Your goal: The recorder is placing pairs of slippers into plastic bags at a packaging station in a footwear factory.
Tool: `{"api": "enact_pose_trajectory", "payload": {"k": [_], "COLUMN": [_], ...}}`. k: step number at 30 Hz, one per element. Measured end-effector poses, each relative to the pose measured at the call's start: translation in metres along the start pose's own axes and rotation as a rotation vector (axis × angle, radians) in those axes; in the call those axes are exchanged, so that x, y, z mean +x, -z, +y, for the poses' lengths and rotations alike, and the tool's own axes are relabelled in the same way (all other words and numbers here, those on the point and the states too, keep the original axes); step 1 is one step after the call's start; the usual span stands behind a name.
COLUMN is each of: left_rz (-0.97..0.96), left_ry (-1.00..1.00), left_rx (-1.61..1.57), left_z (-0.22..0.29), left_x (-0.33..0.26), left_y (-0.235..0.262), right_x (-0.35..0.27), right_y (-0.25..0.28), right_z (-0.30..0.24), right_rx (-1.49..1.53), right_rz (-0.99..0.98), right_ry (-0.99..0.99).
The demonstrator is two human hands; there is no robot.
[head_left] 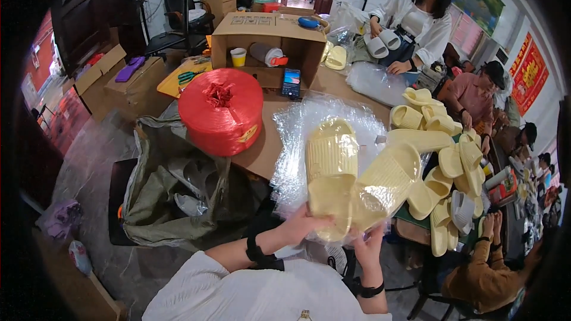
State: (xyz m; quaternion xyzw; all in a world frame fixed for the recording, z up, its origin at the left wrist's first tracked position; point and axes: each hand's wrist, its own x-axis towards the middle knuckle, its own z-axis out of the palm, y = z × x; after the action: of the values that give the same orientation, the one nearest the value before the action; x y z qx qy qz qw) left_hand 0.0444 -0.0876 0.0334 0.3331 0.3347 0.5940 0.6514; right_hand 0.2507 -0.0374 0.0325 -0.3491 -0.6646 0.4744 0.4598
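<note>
In front of me is a pair of pale yellow slippers, with a shiny clear plastic film about them that looks like a bag. My left hand point(304, 226) is closed at the near end of the left slipper point(331, 169), its thumb lying over the edge. At the near end of the right slipper point(388, 183), my right hand point(370, 246) grips the slipper and film; some fingers are hidden underneath. Beneath and beyond the pair lies a stack of clear plastic bags point(289, 145) on the table.
Loose yellow slippers point(449, 163) are heaped at the right. A red roll of plastic twine point(220, 113) stands left, before an open cardboard box point(270, 27) and a phone point(291, 82). A green sack point(160, 193) gapes at lower left. Across the table, a person point(419, 18) holds grey slippers.
</note>
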Motion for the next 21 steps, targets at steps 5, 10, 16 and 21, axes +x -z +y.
{"api": "enact_pose_trajectory", "payload": {"k": [5,10,16,21], "left_rz": [0.358,1.287,1.548,1.33], "left_ry": [-0.446,-1.026,-1.052,-0.54], "left_rx": [0.294,0.447,0.434,0.161], "left_z": [0.053,0.132,0.113,0.01], "left_x": [-0.045,-0.088,-0.138,-0.138], "left_y": [0.045,0.142,0.279,0.362], "right_x": [0.021,0.031,0.032,0.032], "right_y": [0.013,0.027,0.027,0.027], "right_z": [-0.017,0.009,0.032,0.034], "right_rx": [-0.103,-0.794,-0.782,-0.798], "right_rz": [-0.208,0.065,-0.009,-0.062], "right_ry": [0.074,0.201,0.093,0.101]}}
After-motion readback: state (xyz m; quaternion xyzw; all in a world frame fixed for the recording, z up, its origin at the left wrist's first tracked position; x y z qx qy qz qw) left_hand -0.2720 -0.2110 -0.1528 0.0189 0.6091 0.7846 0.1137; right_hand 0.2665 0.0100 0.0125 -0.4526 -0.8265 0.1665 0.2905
